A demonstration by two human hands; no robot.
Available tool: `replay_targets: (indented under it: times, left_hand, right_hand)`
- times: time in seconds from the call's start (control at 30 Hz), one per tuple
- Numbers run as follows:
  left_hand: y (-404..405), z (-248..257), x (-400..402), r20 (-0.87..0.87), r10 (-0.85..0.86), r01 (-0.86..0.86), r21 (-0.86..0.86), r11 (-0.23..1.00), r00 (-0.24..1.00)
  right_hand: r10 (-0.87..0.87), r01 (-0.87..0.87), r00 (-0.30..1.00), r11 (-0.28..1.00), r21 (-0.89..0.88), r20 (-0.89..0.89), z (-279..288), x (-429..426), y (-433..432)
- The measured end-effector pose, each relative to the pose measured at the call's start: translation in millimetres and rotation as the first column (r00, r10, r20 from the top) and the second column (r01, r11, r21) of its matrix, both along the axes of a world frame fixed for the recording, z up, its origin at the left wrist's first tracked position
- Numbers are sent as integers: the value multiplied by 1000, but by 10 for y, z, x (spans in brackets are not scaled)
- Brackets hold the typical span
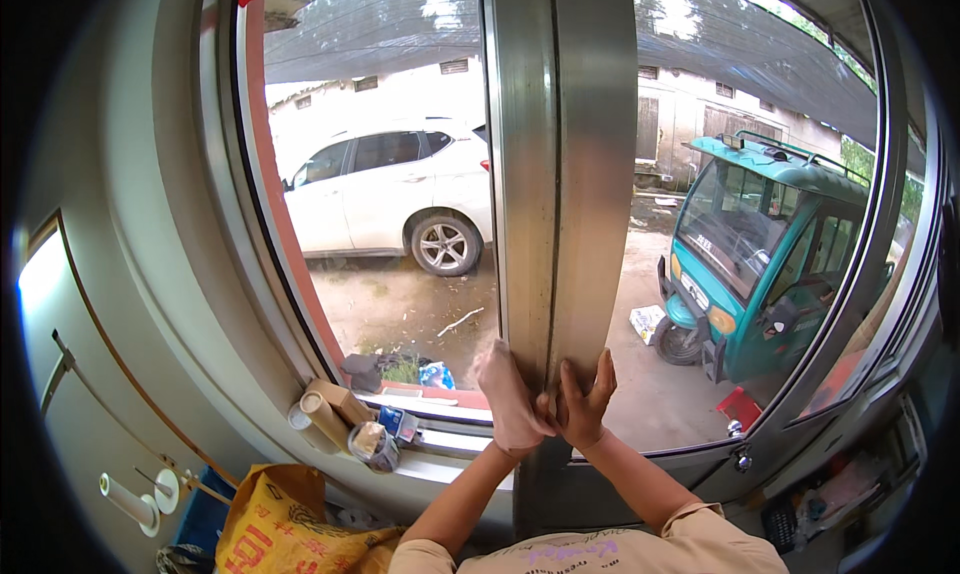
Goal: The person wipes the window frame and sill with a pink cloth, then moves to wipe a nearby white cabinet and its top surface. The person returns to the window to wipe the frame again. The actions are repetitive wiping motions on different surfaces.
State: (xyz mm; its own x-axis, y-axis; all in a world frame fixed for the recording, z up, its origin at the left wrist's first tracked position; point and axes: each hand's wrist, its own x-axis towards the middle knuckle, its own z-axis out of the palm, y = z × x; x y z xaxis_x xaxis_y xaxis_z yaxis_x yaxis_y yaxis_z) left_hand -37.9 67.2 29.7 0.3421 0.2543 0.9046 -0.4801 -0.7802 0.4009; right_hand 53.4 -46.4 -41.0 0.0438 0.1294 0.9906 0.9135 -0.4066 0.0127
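In front of me a wide metal upright point(559, 199) stands between two glass panes, with a dark seam running down it. My left hand point(510, 398), slightly blurred, lies against the left side of this upright, low down. My right hand point(585, 405) touches its right part with fingers spread and pointing up. The two hands meet near the seam, around the thumbs. Nothing shows in my right hand; blur hides whether the left one grips anything. A glass door point(660, 394) with a round metal knob point(741, 461) is at right.
On the windowsill point(450, 465) stand cardboard tubes point(325, 413), a clear plastic tub point(373, 443) and a small blue box point(397, 422). A yellow woven sack point(292, 521) and thread spools point(127, 503) are at lower left. Outside are a white car point(386, 191) and a teal three-wheeler point(757, 251).
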Motion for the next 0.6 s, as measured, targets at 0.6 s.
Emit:
replay_targets:
  times: [0.6]
  left_hand:
    - [328,1467,196,270,-51,-35,306,951,961]
  right_hand:
    - [-148,147,988,989,-26,-50,-111,-32,-25]
